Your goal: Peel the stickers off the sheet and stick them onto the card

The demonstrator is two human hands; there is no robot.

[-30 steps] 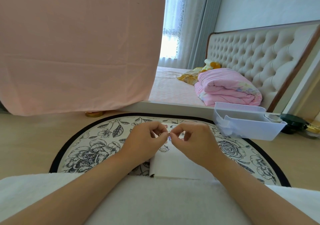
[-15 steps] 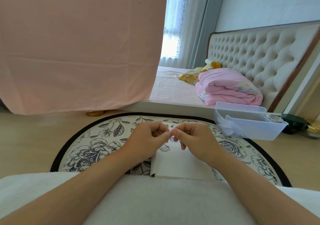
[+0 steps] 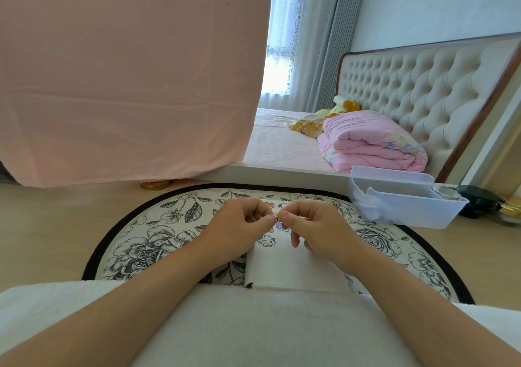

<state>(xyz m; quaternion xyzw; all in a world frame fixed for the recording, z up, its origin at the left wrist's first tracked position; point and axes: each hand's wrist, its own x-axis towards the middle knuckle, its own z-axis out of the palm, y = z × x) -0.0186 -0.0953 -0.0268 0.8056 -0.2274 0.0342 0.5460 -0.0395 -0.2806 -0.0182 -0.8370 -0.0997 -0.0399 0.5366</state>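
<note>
A white card [image 3: 293, 270] lies on the round floral table [image 3: 146, 242] in front of me, with small cartoon stickers on its far part [image 3: 269, 242]. Above the card, my left hand [image 3: 239, 225] and my right hand [image 3: 313, 225] meet fingertip to fingertip. Between them they pinch one tiny sticker [image 3: 277, 219], thumbs and forefingers curled on it. The sticker sheet [image 3: 277, 197] shows only as a sliver beyond my hands; most of it is hidden behind them.
A translucent plastic bin [image 3: 403, 206] stands at the table's right rear. Behind it lie a dark round object [image 3: 476, 197] and a bed with a folded pink quilt [image 3: 372, 143]. A pink cloth [image 3: 127, 79] hangs at left. A white towel [image 3: 253, 330] covers my lap.
My hands stayed together over the card, both pinching the small sticker; the right hand's fingers shifted slightly and its lower fingers loosened downward.
</note>
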